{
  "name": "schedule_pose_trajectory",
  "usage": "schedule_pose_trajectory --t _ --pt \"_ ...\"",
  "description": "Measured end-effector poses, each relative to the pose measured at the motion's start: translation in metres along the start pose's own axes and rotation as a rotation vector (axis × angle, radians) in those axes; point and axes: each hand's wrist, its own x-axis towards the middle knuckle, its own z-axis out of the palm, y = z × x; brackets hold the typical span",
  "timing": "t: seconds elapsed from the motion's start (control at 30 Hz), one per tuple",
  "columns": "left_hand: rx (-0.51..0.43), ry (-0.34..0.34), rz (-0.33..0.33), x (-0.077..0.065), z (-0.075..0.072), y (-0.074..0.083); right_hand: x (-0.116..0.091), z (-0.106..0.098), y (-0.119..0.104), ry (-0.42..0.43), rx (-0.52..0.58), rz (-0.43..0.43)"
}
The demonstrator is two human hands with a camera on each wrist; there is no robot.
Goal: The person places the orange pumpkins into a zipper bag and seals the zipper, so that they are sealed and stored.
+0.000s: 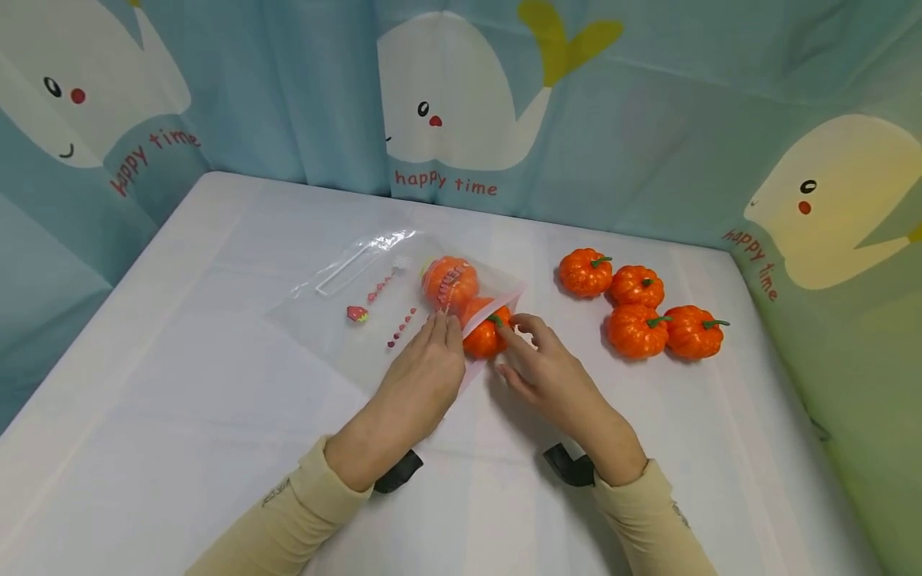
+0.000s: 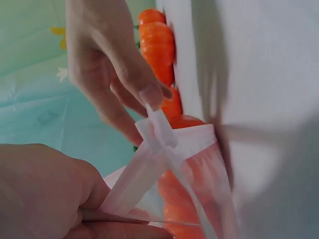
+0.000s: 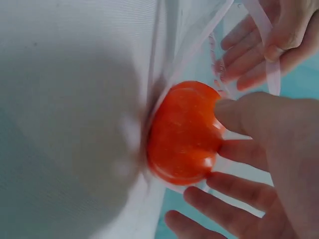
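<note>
A clear plastic bag (image 1: 324,332) with a pink rim and small strawberry prints lies flat on the table. One orange toy pumpkin (image 1: 450,282) shows through its plastic. A second toy pumpkin (image 1: 484,342) sits partly inside the bag's mouth, its green stem near the rim. My left hand (image 1: 428,368) pinches the upper edge of the mouth between thumb and fingers, lifting it over that pumpkin. From the right, my right hand (image 1: 558,376) touches the second pumpkin with thumb and index finger, the other fingers (image 3: 229,209) extended and spread.
Several more orange pumpkins (image 1: 637,332) with green stems stand clustered on the right of the white table (image 1: 180,320). A whale-print curtain (image 1: 310,96) hangs along the back and sides. Black straps (image 1: 398,472) hang beneath both wrists.
</note>
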Motion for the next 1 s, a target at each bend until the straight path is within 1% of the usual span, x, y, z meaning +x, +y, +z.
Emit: schedule_pose_trajectory --t 0.1,0.17,0.27,0.33,0.4,0.53,0.67,0.77,1.0 --pt "-0.007 0.011 -0.005 0.000 -0.001 -0.002 -0.002 -0.006 -0.003 -0.007 0.003 -0.012" --pt "-0.020 0.024 -0.013 -0.001 -0.002 -0.004 -0.003 -0.008 -0.006 -0.015 0.018 -0.054" --pt "-0.043 0.043 -0.019 -0.002 -0.003 -0.005 -0.003 -0.008 -0.011 -0.053 0.040 -0.135" --pt "-0.039 0.046 -0.017 -0.002 -0.003 -0.005 0.000 -0.005 -0.013 -0.075 0.024 -0.177" --pt "-0.025 0.040 -0.012 -0.002 -0.004 -0.005 0.002 -0.001 -0.013 -0.080 -0.009 -0.195" --pt "-0.055 -0.001 -0.026 -0.001 -0.005 -0.005 0.002 0.005 -0.012 -0.070 -0.102 -0.179" --pt "-0.111 -0.039 -0.049 -0.001 -0.006 -0.005 -0.001 0.012 -0.011 -0.092 -0.155 -0.126" --pt "-0.118 -0.039 -0.053 -0.001 -0.006 -0.005 -0.001 0.014 -0.010 -0.109 -0.164 -0.103" --pt "-0.087 -0.029 -0.037 0.001 -0.006 -0.007 0.000 0.006 -0.010 -0.101 -0.144 -0.078"
